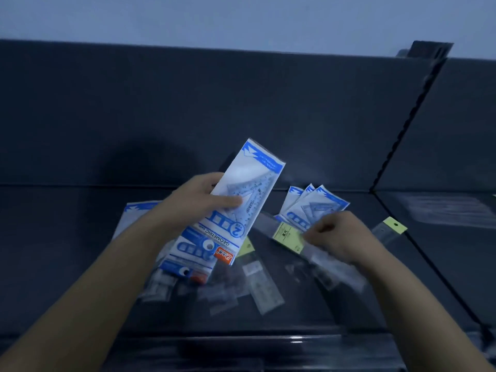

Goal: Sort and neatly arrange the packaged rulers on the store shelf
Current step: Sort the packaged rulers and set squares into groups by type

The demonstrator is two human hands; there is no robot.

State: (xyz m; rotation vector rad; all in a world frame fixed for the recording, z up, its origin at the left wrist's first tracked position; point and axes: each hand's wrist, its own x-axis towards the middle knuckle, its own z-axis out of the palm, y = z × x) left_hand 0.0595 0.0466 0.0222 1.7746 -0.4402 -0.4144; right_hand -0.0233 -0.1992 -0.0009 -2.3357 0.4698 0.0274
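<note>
**Ruler packs in hand over the shelf**

The left hand (206, 200) has its fingers (228, 204) grasping a stack of blue-and-white geometry set packs (257, 170), lifted above the shelf (80, 264). The right hand (338, 237) curls over a clear ruler pack with a yellow label (288, 236); blur hides whether it grips. Just beyond those fingers lie fanned blue packs (314, 205).

blue ruler packs (228, 208) raised, others (312, 208) scattered (shelf)
</note>
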